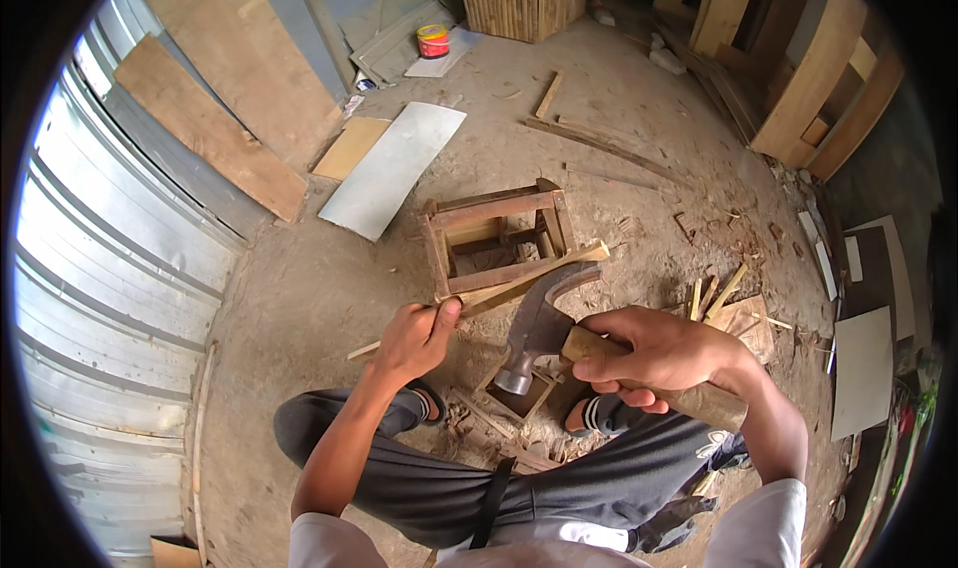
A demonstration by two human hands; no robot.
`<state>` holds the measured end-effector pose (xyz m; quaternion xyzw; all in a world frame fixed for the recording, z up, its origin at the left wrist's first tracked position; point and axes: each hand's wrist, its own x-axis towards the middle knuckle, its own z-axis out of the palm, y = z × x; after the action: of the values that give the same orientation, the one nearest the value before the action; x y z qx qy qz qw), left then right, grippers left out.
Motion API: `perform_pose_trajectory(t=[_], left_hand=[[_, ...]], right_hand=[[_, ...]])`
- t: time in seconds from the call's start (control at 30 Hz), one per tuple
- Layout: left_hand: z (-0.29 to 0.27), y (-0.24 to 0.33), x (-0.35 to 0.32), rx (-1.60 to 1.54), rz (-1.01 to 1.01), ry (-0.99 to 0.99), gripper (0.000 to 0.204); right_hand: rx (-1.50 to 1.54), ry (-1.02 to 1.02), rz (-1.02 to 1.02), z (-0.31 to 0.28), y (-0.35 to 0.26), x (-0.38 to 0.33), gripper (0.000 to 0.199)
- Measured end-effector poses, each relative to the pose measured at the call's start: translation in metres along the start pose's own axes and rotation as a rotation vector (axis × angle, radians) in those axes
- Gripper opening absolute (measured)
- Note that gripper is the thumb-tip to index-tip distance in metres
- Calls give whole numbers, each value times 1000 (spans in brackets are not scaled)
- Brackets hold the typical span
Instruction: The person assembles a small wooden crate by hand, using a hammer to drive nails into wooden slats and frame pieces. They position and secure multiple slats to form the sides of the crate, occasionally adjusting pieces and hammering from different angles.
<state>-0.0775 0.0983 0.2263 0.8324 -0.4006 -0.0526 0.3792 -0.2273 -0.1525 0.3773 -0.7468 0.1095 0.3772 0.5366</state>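
Observation:
My left hand (411,340) is closed round a narrow wooden strip (504,288), its thumb pressed along the top. The strip slants up to the right, in front of a small wooden stool frame (497,209) on the floor. Whether strip and frame touch, I cannot tell. In my right hand (664,350) is a claw hammer (542,320), gripped by its wooden handle. Its head hangs over the strip's right part, with the claw up and the round striking face down. Below the hammer, a small open wooden box (519,400) sits between my feet.
Wood scraps (723,293) and shavings litter the floor at right. A pale flat board (394,169) lies beyond the frame at left. Long battens (599,147) lie farther back, near a red and yellow bucket (433,41). Corrugated metal sheeting (120,318) walls the left side.

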Motion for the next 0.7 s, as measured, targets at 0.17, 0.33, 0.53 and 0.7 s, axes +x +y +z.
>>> perform_pose_trajectory(t=[0.17, 0.33, 0.53, 0.7], left_hand=[[2, 3, 0, -4, -94, -81, 67], [-2, 5, 10, -60, -211, -203, 63], [-1, 18, 3, 12, -143, -167, 49], [13, 32, -5, 94, -311, -142, 40]], right_hand=[[60, -16, -45, -8, 3, -1, 31], [127, -31, -48, -18, 4, 10, 34], [153, -33, -33, -19, 11, 20, 34], [201, -25, -53, -14, 14, 29, 34]])
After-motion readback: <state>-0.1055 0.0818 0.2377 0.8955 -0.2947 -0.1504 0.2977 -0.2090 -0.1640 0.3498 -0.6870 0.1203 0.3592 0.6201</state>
